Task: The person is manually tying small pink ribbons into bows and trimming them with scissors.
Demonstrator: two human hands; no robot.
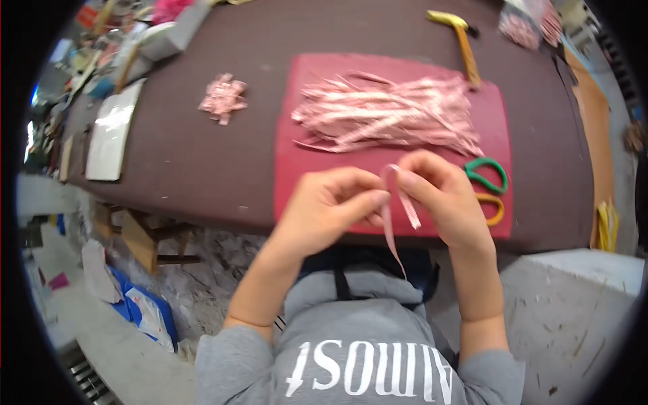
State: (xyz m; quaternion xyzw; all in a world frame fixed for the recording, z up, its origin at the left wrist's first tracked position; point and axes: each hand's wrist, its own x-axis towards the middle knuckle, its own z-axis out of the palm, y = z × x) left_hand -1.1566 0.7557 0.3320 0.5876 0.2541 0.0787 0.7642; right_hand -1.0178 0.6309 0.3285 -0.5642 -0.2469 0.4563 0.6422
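Between my two hands a narrow pink ribbon [389,233] is bent into a small loop at the top, with a long tail hanging down toward my lap. My left hand [331,202] pinches it between thumb and fingertips. On the other side, my right hand [442,192] pinches the ribbon near the loop, and a short end sticks out below its thumb. Just beyond my hands lies a thick bundle of shiny pink ribbon strips [398,111] on a red mat [317,182]. Scissors with one green and one orange handle [487,175] lie beside my right hand, their blades hidden.
A small pile of pink ribbon pieces [224,99] sits left of the mat on the brown table [202,162]. A hammer [464,50] rests at the mat's far right edge. Clear bags of pink pieces [523,27] stand back right. A white flat panel [116,128] lies at left.
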